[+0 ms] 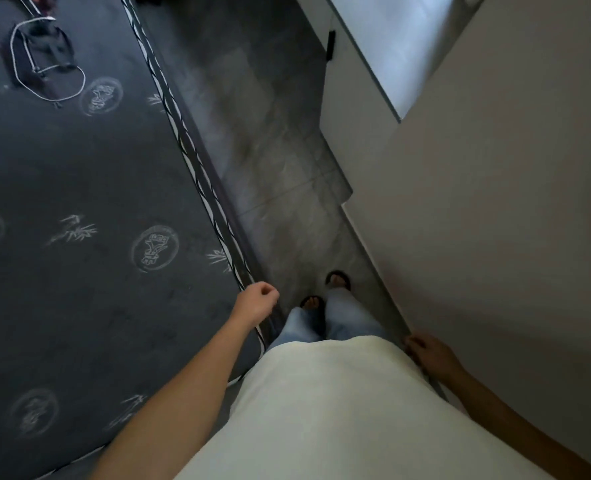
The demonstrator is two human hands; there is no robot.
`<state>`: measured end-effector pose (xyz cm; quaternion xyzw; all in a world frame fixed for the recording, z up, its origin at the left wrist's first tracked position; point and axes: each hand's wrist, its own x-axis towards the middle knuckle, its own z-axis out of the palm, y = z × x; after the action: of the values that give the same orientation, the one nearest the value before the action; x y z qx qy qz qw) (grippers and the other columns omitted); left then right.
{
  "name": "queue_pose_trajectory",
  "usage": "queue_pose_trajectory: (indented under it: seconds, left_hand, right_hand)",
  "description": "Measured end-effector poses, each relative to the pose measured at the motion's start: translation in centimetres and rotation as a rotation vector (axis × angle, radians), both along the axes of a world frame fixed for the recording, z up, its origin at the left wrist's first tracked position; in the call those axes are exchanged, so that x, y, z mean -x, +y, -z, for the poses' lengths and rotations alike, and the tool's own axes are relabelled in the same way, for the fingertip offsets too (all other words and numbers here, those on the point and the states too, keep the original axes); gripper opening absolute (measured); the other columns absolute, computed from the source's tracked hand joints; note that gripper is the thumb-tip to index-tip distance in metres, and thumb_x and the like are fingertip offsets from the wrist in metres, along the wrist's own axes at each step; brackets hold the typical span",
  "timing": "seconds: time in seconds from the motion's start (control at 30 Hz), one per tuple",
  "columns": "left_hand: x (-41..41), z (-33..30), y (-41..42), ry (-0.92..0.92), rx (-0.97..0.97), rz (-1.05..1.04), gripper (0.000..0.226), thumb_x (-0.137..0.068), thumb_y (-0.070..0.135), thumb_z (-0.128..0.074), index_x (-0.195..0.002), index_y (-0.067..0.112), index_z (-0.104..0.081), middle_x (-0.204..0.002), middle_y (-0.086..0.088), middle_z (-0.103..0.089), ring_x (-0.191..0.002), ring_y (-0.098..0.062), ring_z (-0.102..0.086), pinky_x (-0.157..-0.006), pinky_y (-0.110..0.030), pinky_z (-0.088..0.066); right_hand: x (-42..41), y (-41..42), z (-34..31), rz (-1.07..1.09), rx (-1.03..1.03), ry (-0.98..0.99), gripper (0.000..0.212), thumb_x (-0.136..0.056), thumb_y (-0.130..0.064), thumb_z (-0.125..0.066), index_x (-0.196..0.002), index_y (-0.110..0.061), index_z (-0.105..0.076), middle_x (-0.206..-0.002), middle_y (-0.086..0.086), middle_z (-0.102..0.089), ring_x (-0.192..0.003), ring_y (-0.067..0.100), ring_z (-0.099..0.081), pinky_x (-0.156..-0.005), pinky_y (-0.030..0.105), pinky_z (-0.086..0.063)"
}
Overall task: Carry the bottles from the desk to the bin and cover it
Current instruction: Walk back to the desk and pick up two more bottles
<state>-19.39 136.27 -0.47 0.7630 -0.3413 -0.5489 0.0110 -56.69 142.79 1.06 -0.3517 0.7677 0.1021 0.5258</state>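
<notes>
Head view looks straight down a narrow floor (273,161) strip between a mattress (79,202) on the left and a white wall (495,202) on the right. No bottles, desk or bin in frame, so bottle position, axis and heading can't be told, and there's no container to report contents for. Left hand (256,301) is curled into a loose fist over the near edge of the mattress, at its striped piping (197,174), gripping nothing. Right hand (425,351) hangs low beside the wall base, fingers loosely bent, nothing in it; whether it touches the wall I can't tell. Both feet in dark sandals (337,280) on grey tile, jeans (321,323) and a pale shirt (321,410) below the camera. Far left on the mattress lies a dark bag (45,53) with a white cord (62,95) looped round it. Far right, a white cabinet (349,98) with a dark handle (330,46).
</notes>
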Motion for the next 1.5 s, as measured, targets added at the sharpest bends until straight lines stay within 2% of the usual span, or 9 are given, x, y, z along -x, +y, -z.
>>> queue_pose_trajectory:
  seconds: [0.1, 0.2, 0.53, 0.7, 0.9, 1.07, 1.2, 1.33, 1.5]
  left_hand:
    - [0.1, -0.1, -6.2, 0.043, 0.064, -0.026, 0.014, -0.091, 0.03, -0.06, -0.096, 0.023, -0.072, -0.088, 0.001, -0.077, -0.081, -0.021, -0.075, -0.086, -0.042, -0.061]
    - [-0.7, 0.3, -11.0, 0.056, 0.076, -0.013, 0.018, -0.093, 0.031, -0.06, -0.104, 0.023, -0.072, -0.094, 0.0, -0.076, -0.086, -0.02, -0.074, -0.089, -0.042, -0.06]
    - [-7.6, 1.0, -16.5, -0.12, -0.116, -0.13, 0.017, -0.095, 0.019, -0.06, -0.099, 0.013, -0.075, -0.102, -0.009, -0.077, -0.097, -0.029, -0.071, -0.091, -0.04, -0.055]
    - [-11.6, 1.2, -17.1, -0.124, -0.235, -0.181, 0.022, -0.099, 0.024, -0.06, -0.11, 0.013, -0.076, -0.116, -0.008, -0.075, -0.11, -0.026, -0.068, -0.093, -0.034, -0.051]
    - [-17.9, 1.6, -21.6, -0.072, -0.318, -0.224, 0.023, -0.098, 0.028, -0.062, -0.109, 0.015, -0.076, -0.109, -0.008, -0.077, -0.1, -0.025, -0.071, -0.089, -0.036, -0.054]
    - [-24.2, 1.9, -31.1, -0.052, -0.28, -0.197, 0.019, -0.097, 0.021, -0.058, -0.099, 0.011, -0.074, -0.103, -0.013, -0.076, -0.097, -0.029, -0.071, -0.086, -0.036, -0.055]
    - [-28.4, 1.8, -41.7, -0.069, -0.193, -0.178, 0.019, -0.096, 0.018, -0.057, -0.095, 0.008, -0.074, -0.099, -0.017, -0.076, -0.093, -0.033, -0.071, -0.085, -0.039, -0.056]
    - [-31.1, 1.0, -53.7, -0.027, -0.066, -0.193, 0.015, -0.095, 0.015, -0.057, -0.083, 0.014, -0.067, -0.083, -0.013, -0.07, -0.07, -0.025, -0.063, -0.076, -0.038, -0.053]
    - [-33.1, 0.6, -66.6, -0.009, 0.03, -0.133, 0.012, -0.091, 0.019, -0.059, -0.082, 0.02, -0.067, -0.086, -0.011, -0.075, -0.075, -0.027, -0.069, -0.076, -0.037, -0.053]
  right_hand:
    - [0.1, -3.9, -0.6, -0.087, -0.034, 0.018, 0.026, -0.101, -0.021, -0.055, -0.118, -0.015, -0.073, -0.124, 0.01, -0.07, -0.112, 0.026, -0.064, -0.087, 0.029, -0.044]
    - [-0.4, -9.2, -0.6, -0.088, -0.07, 0.019, 0.029, -0.1, -0.019, -0.055, -0.125, -0.013, -0.07, -0.129, 0.011, -0.068, -0.12, 0.028, -0.06, -0.099, 0.035, -0.047]
    - [-9.0, -34.8, 1.8, -0.238, 0.055, -0.058, 0.024, -0.1, -0.009, -0.054, -0.114, 0.003, -0.069, -0.104, 0.027, -0.072, -0.079, 0.028, -0.062, -0.068, 0.032, -0.047]
    - [-16.3, -47.6, 1.8, -0.342, 0.187, -0.088, 0.024, -0.096, -0.026, -0.057, -0.11, -0.018, -0.075, -0.101, -0.001, -0.076, -0.1, 0.023, -0.07, -0.091, 0.037, -0.052]
    - [-24.3, -57.9, 1.9, -0.246, 0.208, -0.145, 0.02, -0.097, -0.027, -0.055, -0.104, -0.023, -0.073, -0.094, 0.0, -0.076, -0.081, 0.019, -0.072, -0.076, 0.034, -0.058]
    - [-28.3, -62.0, 2.0, -0.269, 0.172, -0.089, 0.016, -0.095, -0.025, -0.061, -0.105, -0.022, -0.073, -0.095, 0.001, -0.077, -0.08, 0.019, -0.074, -0.069, 0.029, -0.057]
    - [-28.9, -63.4, 2.2, -0.255, 0.104, -0.041, 0.017, -0.093, -0.024, -0.063, -0.105, -0.021, -0.075, -0.093, 0.002, -0.077, -0.083, 0.021, -0.074, -0.088, 0.043, -0.059]
    - [-28.5, -64.9, 2.3, -0.243, 0.026, 0.026, 0.018, -0.095, -0.025, -0.061, -0.106, -0.021, -0.075, -0.085, -0.004, -0.075, -0.075, 0.013, -0.071, -0.082, 0.04, -0.061]
    - [-28.4, -69.0, 2.6, -0.259, -0.076, 0.087, 0.025, -0.099, -0.029, -0.057, -0.117, -0.02, -0.072, -0.11, 0.003, -0.074, -0.086, 0.017, -0.064, -0.079, 0.029, -0.049]
